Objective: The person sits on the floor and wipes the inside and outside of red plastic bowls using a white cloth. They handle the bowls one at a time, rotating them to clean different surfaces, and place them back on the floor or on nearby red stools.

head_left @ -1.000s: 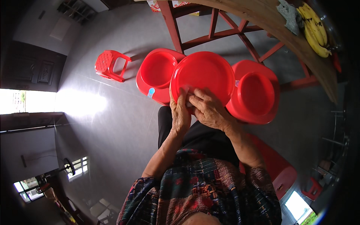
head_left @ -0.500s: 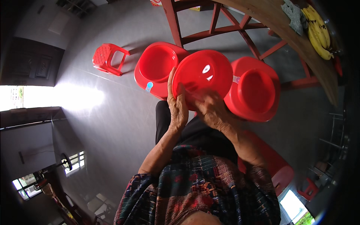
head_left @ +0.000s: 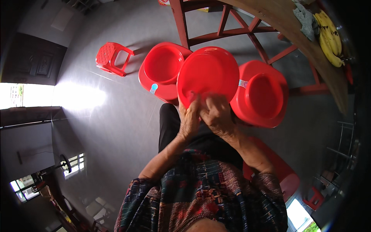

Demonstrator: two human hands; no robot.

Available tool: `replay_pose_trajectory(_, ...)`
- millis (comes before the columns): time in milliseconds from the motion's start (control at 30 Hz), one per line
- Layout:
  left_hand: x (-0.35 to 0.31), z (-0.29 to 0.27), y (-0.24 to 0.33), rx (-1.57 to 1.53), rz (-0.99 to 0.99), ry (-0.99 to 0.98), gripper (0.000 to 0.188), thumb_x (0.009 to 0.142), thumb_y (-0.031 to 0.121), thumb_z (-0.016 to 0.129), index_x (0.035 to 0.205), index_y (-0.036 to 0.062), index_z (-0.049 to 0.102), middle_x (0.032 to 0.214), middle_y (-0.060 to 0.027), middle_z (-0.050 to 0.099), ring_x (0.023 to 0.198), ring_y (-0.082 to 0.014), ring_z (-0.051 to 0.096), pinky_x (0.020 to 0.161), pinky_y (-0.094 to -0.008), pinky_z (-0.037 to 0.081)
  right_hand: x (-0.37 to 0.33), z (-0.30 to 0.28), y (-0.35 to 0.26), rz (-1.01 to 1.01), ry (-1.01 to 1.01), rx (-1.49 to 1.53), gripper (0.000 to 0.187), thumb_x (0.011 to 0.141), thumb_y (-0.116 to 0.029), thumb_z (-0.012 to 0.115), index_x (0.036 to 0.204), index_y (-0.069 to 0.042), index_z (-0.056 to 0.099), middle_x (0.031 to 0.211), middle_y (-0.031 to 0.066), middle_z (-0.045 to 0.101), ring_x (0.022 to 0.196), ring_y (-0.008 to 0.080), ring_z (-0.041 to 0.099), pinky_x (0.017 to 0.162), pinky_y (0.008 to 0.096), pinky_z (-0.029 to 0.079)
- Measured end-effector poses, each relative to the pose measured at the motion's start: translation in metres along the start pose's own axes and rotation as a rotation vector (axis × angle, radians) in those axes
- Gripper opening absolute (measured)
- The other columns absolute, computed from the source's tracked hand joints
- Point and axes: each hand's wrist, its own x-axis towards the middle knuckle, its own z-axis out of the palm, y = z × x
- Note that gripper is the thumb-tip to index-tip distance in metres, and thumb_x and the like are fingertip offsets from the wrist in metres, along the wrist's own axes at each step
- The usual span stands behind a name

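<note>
In front of my lap a round, glossy red plastic piece, like a shallow basin (head_left: 208, 71), tilts toward me. My left hand (head_left: 189, 120) is closed on its near-left rim, with the thumb on the upper side. Bent fingers of my right hand (head_left: 218, 116) press together at the near rim beside the left fingertips. Some of those fingers are blurred, and whatever may be between them is hidden. Just left of the basin stands a red plastic stool (head_left: 152, 87) with a round top and a blue label. To the right is a similar red stool (head_left: 276, 73), also labelled.
A small red stool (head_left: 112, 58) stands farther left on the grey floor. Upper right, a wooden table (head_left: 278, 19) on red-brown legs bears bananas (head_left: 328, 36) and a grey cloth (head_left: 305, 21). Behind my right forearm lies a large red object (head_left: 284, 176).
My right hand has come closer to my left at the near rim. Left fingers have slid down from the basin's left side. The basin's tilt has shifted slightly.
</note>
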Motion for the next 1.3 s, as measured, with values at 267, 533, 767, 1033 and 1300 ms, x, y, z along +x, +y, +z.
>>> replay_pose_trajectory(267,0.001,-0.005,0.017,-0.165,-0.121,0.079,0.058,0.098,0.038,0.045,0.145,0.0076,0.029,0.135,-0.0129,0.046,0.120,-0.0210,0.045,0.102,-0.0332,0.037,0.000,-0.022,0.019,0.054,-0.287,0.423,0.042,0.077,-0.010,0.059,0.119,-0.012,0.063,0.107,0.0125,0.062,0.091,0.0280,0.059,0.076,0.0413,0.047)
replay_pose_trajectory(533,0.006,0.004,0.030,-0.192,-0.079,0.069,0.056,0.098,0.034,0.047,0.145,0.0091,0.029,0.136,-0.0118,0.046,0.122,-0.0193,0.046,0.103,-0.0326,0.035,0.008,-0.026,0.029,0.173,-0.252,-0.263,0.034,0.064,-0.011,0.062,0.096,-0.003,0.067,0.102,0.0128,0.056,0.094,0.0310,0.048,0.079,0.0438,0.039)
replay_pose_trajectory(767,0.002,-0.004,0.037,-0.202,-0.174,0.032,0.055,0.098,0.030,0.047,0.145,0.0085,0.030,0.133,-0.0119,0.049,0.115,-0.0186,0.050,0.098,-0.0315,0.039,0.001,0.007,-0.016,0.308,-0.175,0.682,0.049,0.074,-0.019,0.066,0.120,-0.007,0.057,0.112,0.0146,0.055,0.100,0.0323,0.053,0.084,0.0470,0.042)
replay_pose_trajectory(1033,0.024,-0.031,0.047,-0.120,-0.211,-0.125,0.058,0.096,0.034,0.052,0.145,0.0104,0.032,0.131,-0.0129,0.050,0.118,-0.0209,0.049,0.100,-0.0333,0.040,-0.009,-0.026,0.028,-0.173,-0.316,0.030,0.046,0.077,-0.022,0.063,0.122,-0.016,0.056,0.106,0.0090,0.055,0.091,0.0259,0.055,0.076,0.0400,0.042)
replay_pose_trajectory(1300,-0.004,0.003,0.026,-0.304,-0.138,0.037,0.077,0.091,0.016,0.061,0.150,0.0095,0.012,0.141,-0.0156,0.039,0.125,-0.0229,0.043,0.104,-0.0348,0.036,0.001,-0.001,-0.004,-0.029,0.007,0.042,0.047,0.074,-0.014,0.061,0.120,-0.006,0.057,0.091,0.0107,0.054,0.083,0.0270,0.056,0.069,0.0395,0.044)
